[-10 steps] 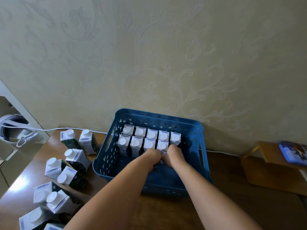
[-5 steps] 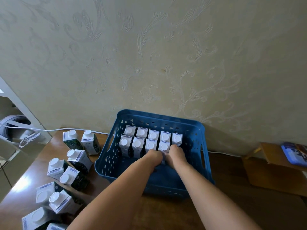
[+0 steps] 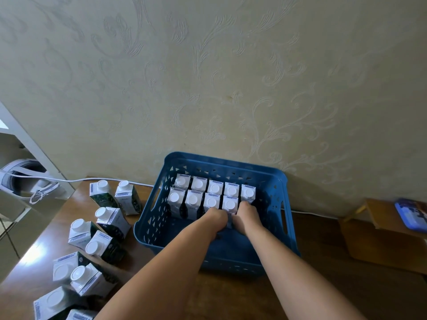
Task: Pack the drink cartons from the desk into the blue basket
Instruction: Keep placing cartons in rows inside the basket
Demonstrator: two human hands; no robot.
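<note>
The blue basket (image 3: 147,218) stands on the desk against the wall. Inside it, white-capped drink cartons stand upright in two rows along the far side. My left hand (image 3: 216,219) and my right hand (image 3: 247,214) are both down in the basket, closed from either side on the front row's rightmost drink carton (image 3: 229,205). My fingers are hidden behind the knuckles. Several more drink cartons (image 3: 108,218) lie and stand loose on the desk to the left of the basket.
A white cable (image 3: 69,180) runs along the wall behind the desk (image 3: 231,296). A white appliance (image 3: 20,179) sits in a shelf at far left. A low wooden stool (image 3: 379,227) with a blue object (image 3: 411,213) stands at right.
The view has shifted slightly. Both hands stay closed around the same carton in the front row of the basket.
</note>
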